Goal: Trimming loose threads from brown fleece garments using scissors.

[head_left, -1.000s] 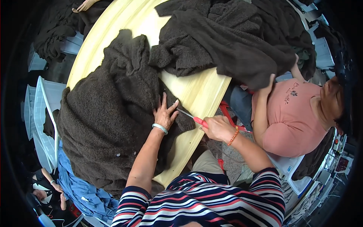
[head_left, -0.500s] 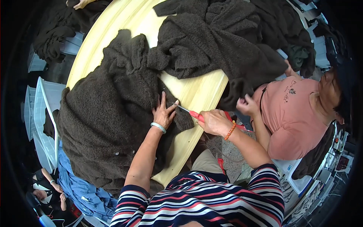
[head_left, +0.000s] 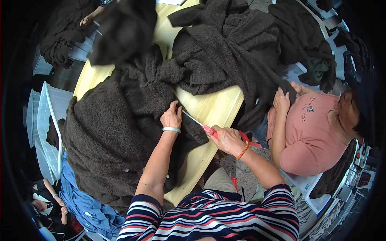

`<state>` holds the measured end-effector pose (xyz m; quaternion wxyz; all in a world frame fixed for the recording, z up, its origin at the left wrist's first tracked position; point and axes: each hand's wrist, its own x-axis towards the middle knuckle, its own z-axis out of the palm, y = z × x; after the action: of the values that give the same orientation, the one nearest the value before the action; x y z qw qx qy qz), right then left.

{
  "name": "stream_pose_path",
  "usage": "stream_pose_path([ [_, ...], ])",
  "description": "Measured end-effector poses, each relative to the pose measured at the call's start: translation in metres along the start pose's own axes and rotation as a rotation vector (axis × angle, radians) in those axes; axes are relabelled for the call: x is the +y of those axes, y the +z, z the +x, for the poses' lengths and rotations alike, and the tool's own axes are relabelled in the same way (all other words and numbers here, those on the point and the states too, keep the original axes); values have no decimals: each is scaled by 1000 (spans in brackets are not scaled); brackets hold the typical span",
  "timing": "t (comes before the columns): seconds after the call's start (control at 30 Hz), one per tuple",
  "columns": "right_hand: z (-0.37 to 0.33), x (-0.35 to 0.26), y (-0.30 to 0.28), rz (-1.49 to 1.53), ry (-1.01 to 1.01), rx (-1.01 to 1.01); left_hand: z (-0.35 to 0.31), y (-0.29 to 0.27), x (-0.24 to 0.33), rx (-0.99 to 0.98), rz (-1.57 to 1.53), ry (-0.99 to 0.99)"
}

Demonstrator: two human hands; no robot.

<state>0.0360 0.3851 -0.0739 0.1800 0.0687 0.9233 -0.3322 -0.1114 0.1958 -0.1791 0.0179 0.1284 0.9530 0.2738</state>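
On the desk (head_left: pixel 227 104), the dark brown fuzzy knit garment (head_left: pixel 100 120) lies heaped at left, a blurred dark brown cloth (head_left: pixel 124 34) having just come in over its far end. The left hand (head_left: pixel 172 117), spread flat a second ago, now bends its fingers on the garment, perhaps for firmer control, though I cannot tell whether it pinches fabric; just beside is the tip of the red-handled tool (head_left: pixel 210 131) gripped in the right hand (head_left: pixel 228 139). Rightward, a co-worker's hand (head_left: pixel 282 100) has returned to another dark knit (head_left: pixel 241 48), and the pink top (head_left: pixel 305 132) bears small dark lettering.
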Motion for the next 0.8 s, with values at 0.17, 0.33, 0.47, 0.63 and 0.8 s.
stream_pose_path([
  [0.17, 9, -6, 1, -57, 21, 10, -3, 16, -11, 2, -59, -60],
  [0.33, 19, -15, -4, -141, 5, 4, -5, 18, -7, -7, -119, -142],
  [0.47, 33, -20, -11, -143, -17, -7, -4, 22, -13, 15, -132, -93],
  [0.63, 36, -21, -18, -147, -11, -90, 1, 23, -21, 10, -171, -48],
  [0.8, 32, -24, -11, -145, -2, -46, 6, 3, -18, 89, -228, 25],
])
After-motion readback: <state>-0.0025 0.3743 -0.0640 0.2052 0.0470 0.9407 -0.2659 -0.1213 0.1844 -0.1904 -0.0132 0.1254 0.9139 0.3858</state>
